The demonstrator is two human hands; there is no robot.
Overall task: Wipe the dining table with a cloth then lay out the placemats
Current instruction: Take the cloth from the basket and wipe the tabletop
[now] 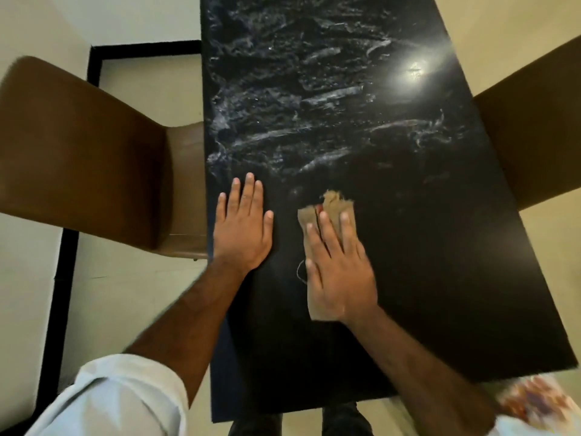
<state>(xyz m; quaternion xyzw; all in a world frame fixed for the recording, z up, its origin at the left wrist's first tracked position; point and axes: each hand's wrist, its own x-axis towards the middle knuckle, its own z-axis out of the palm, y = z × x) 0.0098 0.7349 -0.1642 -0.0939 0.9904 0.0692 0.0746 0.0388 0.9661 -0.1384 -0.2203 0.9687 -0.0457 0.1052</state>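
Note:
A long black dining table (424, 262) runs away from me, its far half covered with whitish smears. A folded tan cloth (333, 207) with a frayed far edge lies flat on the near half. My right hand (339, 265) presses down on the cloth with straight fingers. My left hand (242, 228) rests flat on the bare table top near its left edge, fingers straight and spread a little. No placemat can be told for certain.
A brown chair (78, 158) stands against the table's left side and another brown chair (534, 136) at its right side. Something blurred and patterned (534, 401) shows below the table's near right corner. Pale floor with a black border (94, 58) lies to the left.

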